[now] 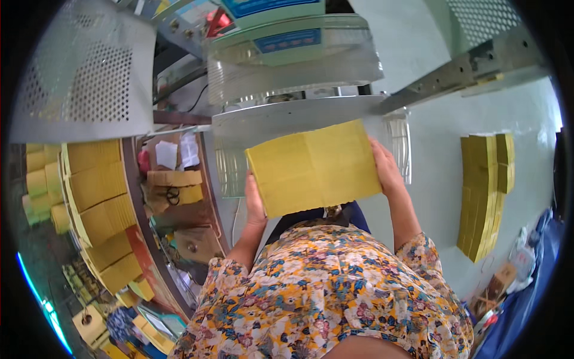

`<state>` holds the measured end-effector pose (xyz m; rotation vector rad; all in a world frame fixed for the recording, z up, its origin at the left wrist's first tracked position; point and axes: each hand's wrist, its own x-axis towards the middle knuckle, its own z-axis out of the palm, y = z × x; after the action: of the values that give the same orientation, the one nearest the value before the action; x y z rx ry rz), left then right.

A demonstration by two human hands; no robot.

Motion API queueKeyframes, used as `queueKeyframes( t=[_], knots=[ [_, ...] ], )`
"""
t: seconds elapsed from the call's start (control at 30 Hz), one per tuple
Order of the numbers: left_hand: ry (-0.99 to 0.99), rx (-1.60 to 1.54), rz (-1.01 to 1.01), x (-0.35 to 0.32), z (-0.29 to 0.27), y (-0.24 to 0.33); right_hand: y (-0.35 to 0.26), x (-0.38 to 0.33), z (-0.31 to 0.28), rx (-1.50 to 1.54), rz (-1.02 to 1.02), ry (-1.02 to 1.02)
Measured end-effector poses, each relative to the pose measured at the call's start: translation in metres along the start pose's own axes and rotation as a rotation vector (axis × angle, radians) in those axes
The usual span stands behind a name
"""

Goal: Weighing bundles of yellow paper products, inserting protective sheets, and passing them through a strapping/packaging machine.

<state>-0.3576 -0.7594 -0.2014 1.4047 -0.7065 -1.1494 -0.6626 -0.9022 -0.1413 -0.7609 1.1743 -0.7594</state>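
A wide, flat stack of yellow paper (314, 170) is held up in front of my body, tilted slightly with its right side higher. My left hand (255, 200) grips its left edge, the fingers mostly hidden under it. At the opposite edge my right hand (387, 167) holds the stack from the side, its fingertips partly out of sight. Just beyond the paper lies the grey metal table (230, 128) of a machine, with a clear ribbed plastic guard (287, 66) above it.
Stacked yellow paper (101, 191) fills a shelf on the left. Beside it, a lower shelf holds cardboard pieces (194, 242). More yellow stacks (481, 191) lie on the right. A metal bar (466, 69) juts in at the upper right, and a perforated panel (89, 78) stands upper left.
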Motion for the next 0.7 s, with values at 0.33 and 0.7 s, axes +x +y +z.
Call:
queueKeyframes(
  t=[0.33,0.7],
  knots=[
    [0.016,-0.545,-0.249,0.014,0.033,0.003,0.017,0.004,0.026,0.112,-0.034,0.2],
    [-0.145,-0.357,0.035,0.15,0.093,0.054,-0.019,0.131,-0.01,0.22,-0.132,0.101]
  ],
)
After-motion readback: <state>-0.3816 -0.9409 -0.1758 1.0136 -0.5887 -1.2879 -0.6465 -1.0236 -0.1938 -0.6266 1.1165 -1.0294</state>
